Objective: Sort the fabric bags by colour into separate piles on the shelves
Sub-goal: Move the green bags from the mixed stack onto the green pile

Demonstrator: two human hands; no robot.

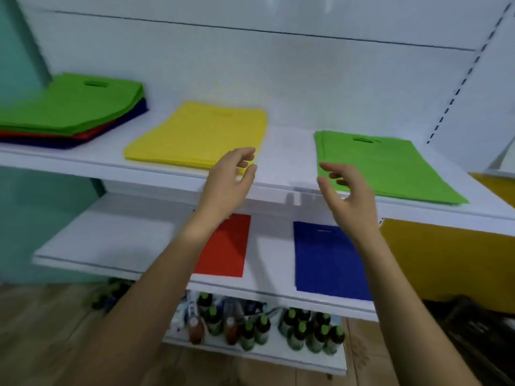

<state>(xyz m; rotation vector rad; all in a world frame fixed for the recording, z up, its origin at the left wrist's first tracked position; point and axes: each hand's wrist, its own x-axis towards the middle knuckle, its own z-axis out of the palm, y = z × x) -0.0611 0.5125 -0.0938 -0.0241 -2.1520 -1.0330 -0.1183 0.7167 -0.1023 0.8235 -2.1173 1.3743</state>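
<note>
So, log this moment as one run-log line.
left hand empty | right hand empty | mixed stack unsorted, upper shelf | yellow pile, green pile upper | red bag, blue bag lower shelf

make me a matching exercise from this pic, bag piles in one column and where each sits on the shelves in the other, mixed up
Column 1
1. yellow pile
2. red pile
3. blue pile
4. mixed stack with green on top

Column 2
A. upper shelf, far left
B. lower shelf, the left of the two piles there
C. upper shelf, middle
D. lower shelf, the right of the two piles there

Pairs: 1-C, 2-B, 3-D, 4-A
</note>
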